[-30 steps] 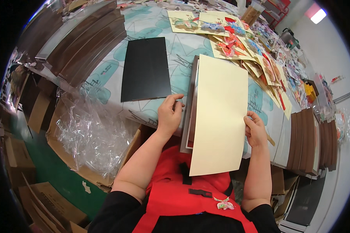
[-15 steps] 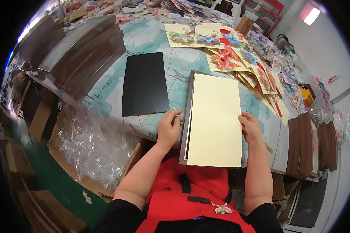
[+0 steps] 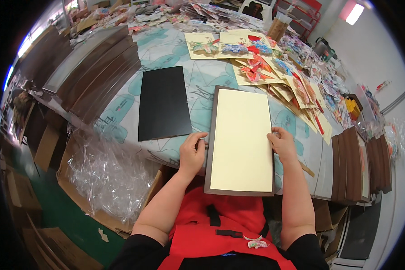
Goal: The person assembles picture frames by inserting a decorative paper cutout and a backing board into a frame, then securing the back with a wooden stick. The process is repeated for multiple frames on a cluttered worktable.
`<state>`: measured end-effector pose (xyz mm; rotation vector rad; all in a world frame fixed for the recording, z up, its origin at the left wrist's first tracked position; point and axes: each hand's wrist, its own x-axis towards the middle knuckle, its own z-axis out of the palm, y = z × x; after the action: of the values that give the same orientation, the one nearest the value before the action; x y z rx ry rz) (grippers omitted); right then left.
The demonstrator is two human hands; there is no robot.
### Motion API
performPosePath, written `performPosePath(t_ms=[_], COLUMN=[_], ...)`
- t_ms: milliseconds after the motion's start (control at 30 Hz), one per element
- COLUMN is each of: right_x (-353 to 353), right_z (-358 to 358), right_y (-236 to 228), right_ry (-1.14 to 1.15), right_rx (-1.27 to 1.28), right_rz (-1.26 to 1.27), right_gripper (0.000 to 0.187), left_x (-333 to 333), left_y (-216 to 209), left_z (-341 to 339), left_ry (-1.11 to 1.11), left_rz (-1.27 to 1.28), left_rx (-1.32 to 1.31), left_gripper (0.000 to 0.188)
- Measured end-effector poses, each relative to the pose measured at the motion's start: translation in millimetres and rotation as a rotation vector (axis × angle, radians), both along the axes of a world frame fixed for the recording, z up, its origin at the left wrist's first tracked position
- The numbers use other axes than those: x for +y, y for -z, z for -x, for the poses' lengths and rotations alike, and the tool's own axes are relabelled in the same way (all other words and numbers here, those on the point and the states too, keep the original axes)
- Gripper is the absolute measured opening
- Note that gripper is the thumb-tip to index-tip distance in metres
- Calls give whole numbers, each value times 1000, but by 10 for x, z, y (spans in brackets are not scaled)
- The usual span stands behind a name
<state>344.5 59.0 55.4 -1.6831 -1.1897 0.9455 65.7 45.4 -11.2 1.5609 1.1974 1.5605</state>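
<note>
A plain cream card (image 3: pixel 241 139) lies over a shallow brown frame (image 3: pixel 215 101) at the table's front edge. The frame's rim shows around the card, most widely on the left. With thumb and fingers, my right hand (image 3: pixel 283 145) pinches the card's right edge. My left hand (image 3: pixel 193 154) is closed just beside the frame's left edge; its curled fingers hide what they hold, if anything. Farther left, a flat black board (image 3: pixel 164 103) rests on the table beyond my left hand.
Cream cards with colourful kite-shaped ornaments (image 3: pixel 256 67) overlap at the back right. Brown frames stand stacked at left (image 3: pixel 96 67) and right (image 3: pixel 346 166). A cardboard box (image 3: pixel 117 227) of clear plastic wrappers (image 3: pixel 110 177) sits below the table's left edge.
The card has shifted left and now lies squarely over the frame, covering the gap along its left side. My right hand has moved left with it.
</note>
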Motion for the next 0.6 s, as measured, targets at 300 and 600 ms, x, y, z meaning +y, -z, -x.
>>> performPosePath(t_ms=[300, 600], right_x=[-152, -120], right_z=[97, 223], right_y=[-5, 129], right_ry=[-32, -220], right_rx=[-465, -922], right_rz=[-183, -395], right_gripper=[32, 38], left_x=[4, 23], left_y=[14, 40], left_z=[1, -9], left_ry=[3, -16], left_rz=[-4, -40], left_rx=[24, 75], left_gripper=[19, 19])
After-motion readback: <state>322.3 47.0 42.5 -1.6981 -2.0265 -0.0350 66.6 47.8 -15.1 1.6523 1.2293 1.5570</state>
